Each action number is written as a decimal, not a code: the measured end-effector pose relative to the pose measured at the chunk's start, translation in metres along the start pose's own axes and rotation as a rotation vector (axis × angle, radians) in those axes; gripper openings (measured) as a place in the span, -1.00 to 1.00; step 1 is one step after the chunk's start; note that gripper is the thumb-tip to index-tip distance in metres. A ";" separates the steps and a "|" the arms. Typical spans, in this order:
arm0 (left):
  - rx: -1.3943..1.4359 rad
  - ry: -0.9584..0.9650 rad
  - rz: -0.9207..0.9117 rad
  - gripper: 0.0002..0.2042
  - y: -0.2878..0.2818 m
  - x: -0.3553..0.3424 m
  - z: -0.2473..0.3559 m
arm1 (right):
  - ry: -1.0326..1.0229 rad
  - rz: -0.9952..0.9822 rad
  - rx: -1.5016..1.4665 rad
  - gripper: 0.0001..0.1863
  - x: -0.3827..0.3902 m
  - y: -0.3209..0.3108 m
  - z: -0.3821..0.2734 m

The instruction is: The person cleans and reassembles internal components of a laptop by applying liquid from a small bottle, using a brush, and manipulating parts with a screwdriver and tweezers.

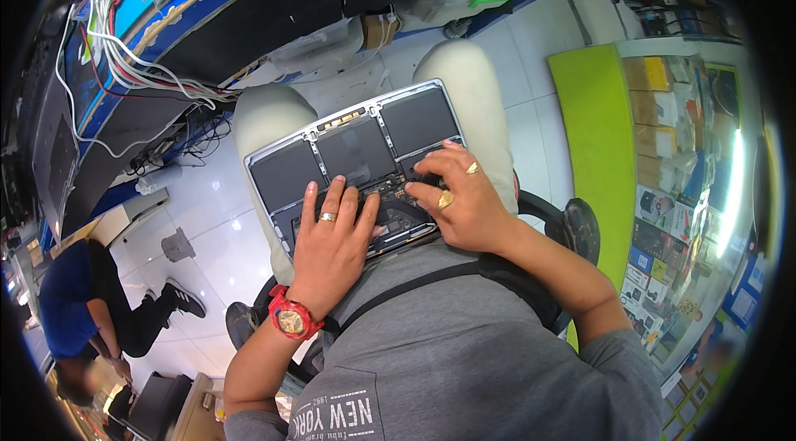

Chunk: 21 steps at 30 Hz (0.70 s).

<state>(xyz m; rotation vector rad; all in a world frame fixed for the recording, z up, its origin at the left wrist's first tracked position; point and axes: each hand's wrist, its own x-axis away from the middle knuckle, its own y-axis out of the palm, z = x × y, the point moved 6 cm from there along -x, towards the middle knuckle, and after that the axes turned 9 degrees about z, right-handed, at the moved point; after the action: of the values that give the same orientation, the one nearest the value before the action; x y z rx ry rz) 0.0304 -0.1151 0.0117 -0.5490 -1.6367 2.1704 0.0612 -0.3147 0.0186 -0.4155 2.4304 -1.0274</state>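
An opened laptop (348, 147) lies across my lap, its insides showing: dark battery packs, silver frame and circuit board. My left hand (332, 238) rests on its lower left part, fingers spread and lying on the board. My right hand (460, 196) is over the right-middle of the board, fingers bent and apart, thumb and index fingertips touching near small connectors (398, 188), with nothing visible held between them. A red watch (293, 318) is on my left wrist; gold rings are on my right hand.
Desk panels (249, 18) with tangled cables (116, 51) run along the front and left. At lower left another person (70, 304) bends down beside a black chair (166, 408). A glass display case (663, 192) with boxes and a green board (593, 151) stand at right. My chair's armrest (580, 225) is beside me.
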 end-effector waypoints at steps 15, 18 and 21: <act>-0.002 0.130 0.001 -0.49 -0.006 -0.010 0.009 | -0.068 0.560 0.186 -0.88 -0.151 -0.149 0.050; -0.025 0.160 -0.002 -0.49 -0.006 -0.010 0.009 | -0.077 0.618 0.299 -0.81 -0.211 -0.172 0.057; -0.012 0.156 -0.011 -0.52 -0.007 -0.014 0.010 | -0.029 0.579 0.390 -0.78 -0.283 -0.198 0.095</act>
<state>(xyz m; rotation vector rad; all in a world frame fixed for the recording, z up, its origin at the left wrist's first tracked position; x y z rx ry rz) 0.0378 -0.1292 0.0224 -0.6921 -1.5672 2.0554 0.3689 -0.3790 0.1900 0.3801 2.0546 -1.1625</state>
